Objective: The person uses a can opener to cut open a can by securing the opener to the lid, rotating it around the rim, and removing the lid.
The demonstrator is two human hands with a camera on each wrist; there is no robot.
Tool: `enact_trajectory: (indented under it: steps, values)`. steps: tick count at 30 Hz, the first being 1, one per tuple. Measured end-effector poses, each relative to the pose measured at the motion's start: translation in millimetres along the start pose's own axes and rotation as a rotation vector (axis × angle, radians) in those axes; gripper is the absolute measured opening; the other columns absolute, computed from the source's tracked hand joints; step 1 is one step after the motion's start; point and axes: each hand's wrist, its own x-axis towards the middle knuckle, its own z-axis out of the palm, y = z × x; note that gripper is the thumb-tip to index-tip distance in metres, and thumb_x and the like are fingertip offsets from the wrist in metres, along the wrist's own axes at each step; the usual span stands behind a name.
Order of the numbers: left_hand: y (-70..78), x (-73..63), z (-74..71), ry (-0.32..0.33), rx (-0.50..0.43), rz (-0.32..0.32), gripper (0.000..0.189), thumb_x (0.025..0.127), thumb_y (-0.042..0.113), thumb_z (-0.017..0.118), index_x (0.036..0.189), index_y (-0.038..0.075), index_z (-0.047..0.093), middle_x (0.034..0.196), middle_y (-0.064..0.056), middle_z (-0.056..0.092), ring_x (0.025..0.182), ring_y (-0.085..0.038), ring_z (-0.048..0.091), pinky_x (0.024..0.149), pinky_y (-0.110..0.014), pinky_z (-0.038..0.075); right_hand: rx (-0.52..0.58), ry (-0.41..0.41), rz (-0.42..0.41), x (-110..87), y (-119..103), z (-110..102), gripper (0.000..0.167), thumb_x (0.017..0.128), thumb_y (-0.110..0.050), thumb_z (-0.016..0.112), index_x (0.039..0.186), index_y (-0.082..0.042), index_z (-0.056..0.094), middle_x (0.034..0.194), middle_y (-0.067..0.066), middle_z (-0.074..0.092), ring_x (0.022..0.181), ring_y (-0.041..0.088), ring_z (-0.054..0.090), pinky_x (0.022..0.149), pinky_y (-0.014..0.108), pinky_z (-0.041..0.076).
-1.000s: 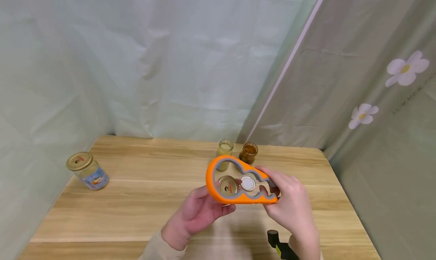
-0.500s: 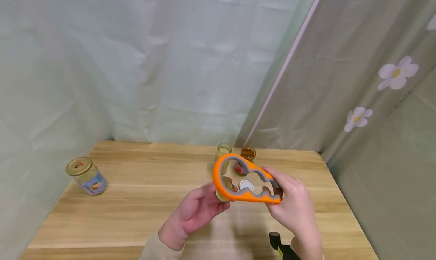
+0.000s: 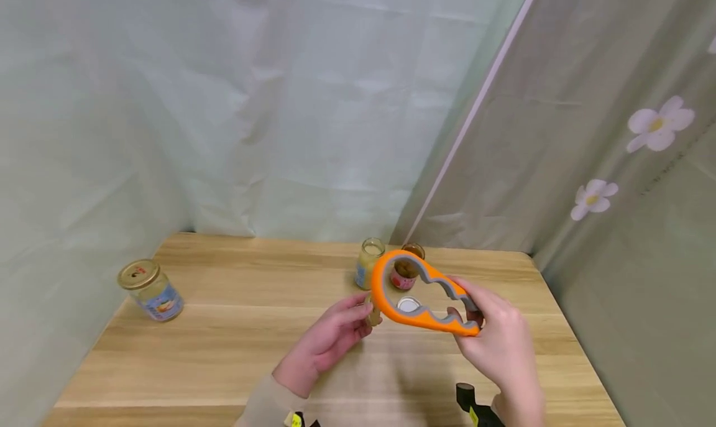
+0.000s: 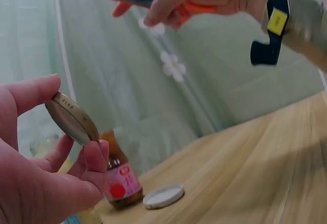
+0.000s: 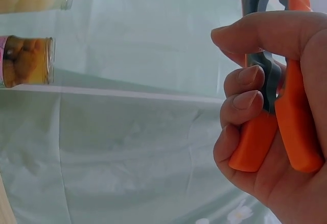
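My left hand (image 3: 330,334) pinches a gold jar lid (image 4: 71,119) by its rim, thumb on one side and fingertips on the other. The lid is tilted nearly edge-on. My right hand (image 3: 498,330) grips the handle ends of an orange and grey jar opener (image 3: 377,287), held above the table with its rounded end pointing left. Behind the hands stand two lidless glass jars. One is a jar of pale contents (image 3: 366,268) with a blue label; the other is a jar of brown contents (image 4: 122,183) with a pink label. Another lid (image 4: 163,197) lies white side up beside them.
A glass jar with a gold lid (image 3: 153,293) and blue label stands at the table's left side. The wooden table (image 3: 224,352) is enclosed by pale green curtains (image 3: 313,135) at the back and sides.
The lid in my left hand has turned from facing the head camera to nearly edge-on. My right hand and the jar opener have shifted right, away from the lid.
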Motion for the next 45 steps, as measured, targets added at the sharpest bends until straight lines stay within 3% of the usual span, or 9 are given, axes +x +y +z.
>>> enact_trajectory:
  steps: [7, 16, 21, 25, 28, 32, 35, 39, 45]
  values:
    - [-9.4, 8.2, -6.5, 0.078, 0.046, 0.024, 0.016, 0.108, 0.018, 0.063, 0.120, 0.008, 0.065, 0.103, 0.002, 0.069, 0.103, -0.018, 0.062, 0.094, -0.030, 0.047, -0.014, 0.012, 0.007, 0.3, 2.1, -1.3, 0.055, 0.075, -0.004, 0.087, 0.126, -0.021, 0.077, 0.074, -0.017, 0.050, 0.063, 0.003, 0.046, 0.056, 0.022, 0.038]
    - [-13.3, 23.4, -4.8, 0.240, 0.189, 0.075, 0.054, 0.109, 0.027, 0.065, 0.146, -0.010, 0.051, 0.109, -0.005, 0.066, 0.100, -0.019, 0.060, 0.094, -0.034, 0.049, 0.013, 0.025, 0.012, 4.9, 3.7, -1.8, 0.053, 0.076, -0.002, 0.086, 0.125, -0.018, 0.078, 0.073, -0.014, 0.053, 0.062, 0.005, 0.048, 0.056, 0.021, 0.039]
    - [-13.5, 31.1, -2.6, 0.365, 0.342, 0.129, 0.057, 0.106, 0.030, 0.070, 0.148, -0.005, 0.056, 0.121, -0.015, 0.067, 0.104, -0.025, 0.063, 0.091, -0.034, 0.053, 0.028, 0.042, 0.026, 4.6, 4.1, -6.8, 0.053, 0.077, -0.003, 0.087, 0.127, -0.018, 0.078, 0.073, -0.013, 0.054, 0.062, 0.007, 0.049, 0.057, 0.021, 0.039]
    - [-15.5, 30.7, -3.5, 0.414, 0.450, 0.119, 0.052, 0.101, 0.027, 0.078, 0.144, 0.002, 0.064, 0.127, -0.014, 0.065, 0.107, -0.029, 0.063, 0.086, -0.037, 0.054, 0.021, 0.045, 0.035, 3.0, 4.3, -7.7, 0.051, 0.078, -0.005, 0.087, 0.127, -0.018, 0.078, 0.073, -0.012, 0.055, 0.062, 0.008, 0.050, 0.058, 0.022, 0.041]
    - [-19.4, 31.4, -5.7, 0.420, 0.527, 0.125, 0.051, 0.095, 0.022, 0.084, 0.140, 0.005, 0.068, 0.125, -0.015, 0.064, 0.103, -0.027, 0.060, 0.079, -0.035, 0.054, 0.008, 0.048, 0.035, 2.1, 5.3, -7.3, 0.051, 0.077, -0.005, 0.088, 0.126, -0.017, 0.079, 0.073, -0.012, 0.056, 0.062, 0.008, 0.051, 0.057, 0.023, 0.042]
    - [-25.2, 39.6, -8.4, 0.410, 0.686, 0.188, 0.054, 0.090, 0.014, 0.088, 0.139, 0.002, 0.069, 0.121, -0.017, 0.061, 0.097, -0.026, 0.060, 0.075, -0.030, 0.055, -0.005, 0.047, 0.030, 3.6, 7.8, -7.9, 0.049, 0.078, -0.006, 0.088, 0.125, -0.015, 0.078, 0.072, -0.011, 0.055, 0.062, 0.009, 0.050, 0.057, 0.023, 0.041]
    - [-29.2, 47.5, -10.2, 0.407, 0.841, 0.254, 0.056, 0.088, 0.012, 0.089, 0.138, -0.002, 0.069, 0.123, -0.015, 0.059, 0.102, -0.028, 0.062, 0.086, -0.037, 0.058, 0.001, 0.046, 0.032, 5.3, 8.9, -9.4, 0.049, 0.078, -0.006, 0.087, 0.126, -0.016, 0.078, 0.072, -0.010, 0.055, 0.061, 0.009, 0.050, 0.057, 0.023, 0.041]
    - [-35.9, 53.5, -14.9, 0.398, 1.020, 0.341, 0.055, 0.086, 0.011, 0.091, 0.134, -0.006, 0.070, 0.126, -0.015, 0.060, 0.114, -0.033, 0.061, 0.103, -0.051, 0.051, 0.015, 0.048, 0.036, 4.9, 9.0, -10.3, 0.050, 0.078, -0.004, 0.087, 0.126, -0.016, 0.079, 0.073, -0.010, 0.055, 0.061, 0.009, 0.050, 0.058, 0.022, 0.040]
    - [-45.4, 58.2, -22.2, 0.364, 1.122, 0.387, 0.054, 0.083, 0.007, 0.092, 0.131, -0.007, 0.071, 0.130, -0.018, 0.062, 0.120, -0.039, 0.060, 0.107, -0.055, 0.048, 0.008, 0.042, 0.039, 2.2, 9.5, -10.5, 0.050, 0.078, -0.005, 0.086, 0.126, -0.016, 0.078, 0.072, -0.010, 0.055, 0.061, 0.009, 0.050, 0.058, 0.022, 0.040]
